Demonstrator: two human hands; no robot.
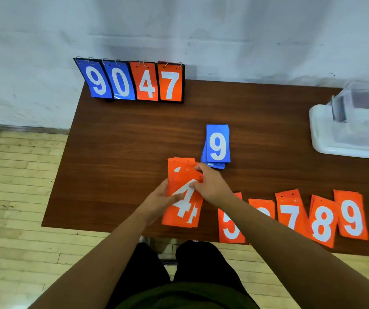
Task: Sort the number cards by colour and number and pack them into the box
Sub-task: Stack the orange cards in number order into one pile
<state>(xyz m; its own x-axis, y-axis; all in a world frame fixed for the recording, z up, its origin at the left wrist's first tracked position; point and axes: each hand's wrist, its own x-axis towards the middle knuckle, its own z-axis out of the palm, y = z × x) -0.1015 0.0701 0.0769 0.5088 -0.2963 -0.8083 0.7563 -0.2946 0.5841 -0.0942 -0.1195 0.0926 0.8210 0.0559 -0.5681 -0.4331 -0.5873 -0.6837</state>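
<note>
At table (112, 152) front, left grip (159, 202), right grip (210, 186) pinch orange 4 stack (173, 219), long axis near-far.

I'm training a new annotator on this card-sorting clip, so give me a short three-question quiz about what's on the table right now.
1. True or false: the blue pile on the table shows a 9 on top.
2. Which digit shows on the orange cards gripped by the left hand and right hand? A) 2 B) 4 C) 8
3. Fill in: read left to right, the flip stand at the back shows ____.
Key: 1 true; 2 B; 3 9047.
</note>
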